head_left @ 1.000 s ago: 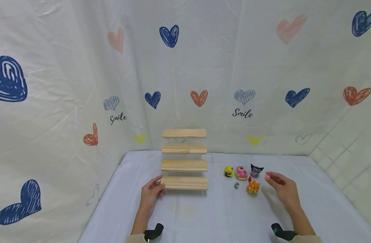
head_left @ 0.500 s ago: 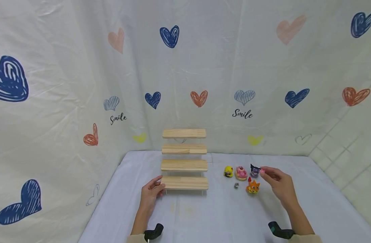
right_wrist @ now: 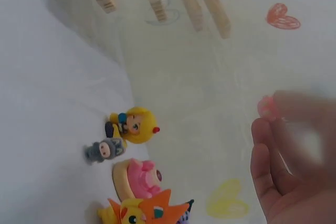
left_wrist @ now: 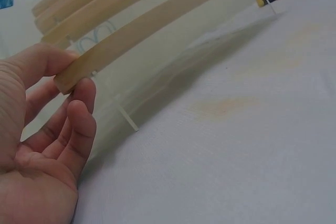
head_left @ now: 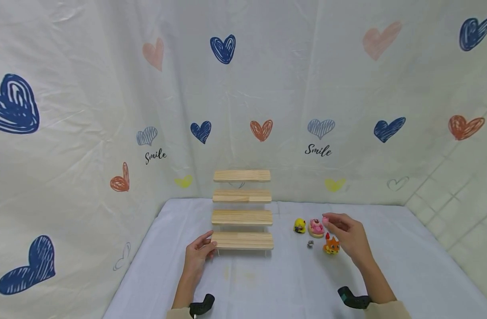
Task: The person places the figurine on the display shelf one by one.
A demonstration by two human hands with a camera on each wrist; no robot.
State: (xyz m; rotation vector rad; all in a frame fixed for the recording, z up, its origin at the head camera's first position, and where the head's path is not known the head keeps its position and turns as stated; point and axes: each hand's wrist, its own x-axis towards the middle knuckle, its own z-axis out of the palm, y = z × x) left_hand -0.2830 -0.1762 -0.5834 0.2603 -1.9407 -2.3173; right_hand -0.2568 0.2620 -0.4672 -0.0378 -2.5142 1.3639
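My left hand (head_left: 196, 257) grips the left end of the lowest board (head_left: 243, 240) of a four-step wooden rack, thumb above and fingers below in the left wrist view. Between thumb and fingertips, my right hand (head_left: 349, 237) pinches a small pink piece (right_wrist: 268, 108), too small to make out in detail. It is held up over the toy figures. Beneath and beside it are a pink figure on a tan base (head_left: 316, 228) and an orange fox-eared figure (head_left: 331, 245). A dark purple figure (right_wrist: 186, 214) is hidden behind the right hand in the head view.
A yellow-haired figure (head_left: 299, 226) and a tiny grey figure (head_left: 310, 244) stand between the rack and the other toys. Thin clear supports (left_wrist: 127, 113) carry the boards. A white cloth covers the table (head_left: 283, 279), with a heart-print curtain (head_left: 283, 88) behind.
My right hand has moved left with the pink piece, from right of the figures to over them, covering the dark purple one. The left hand has stayed on the board.
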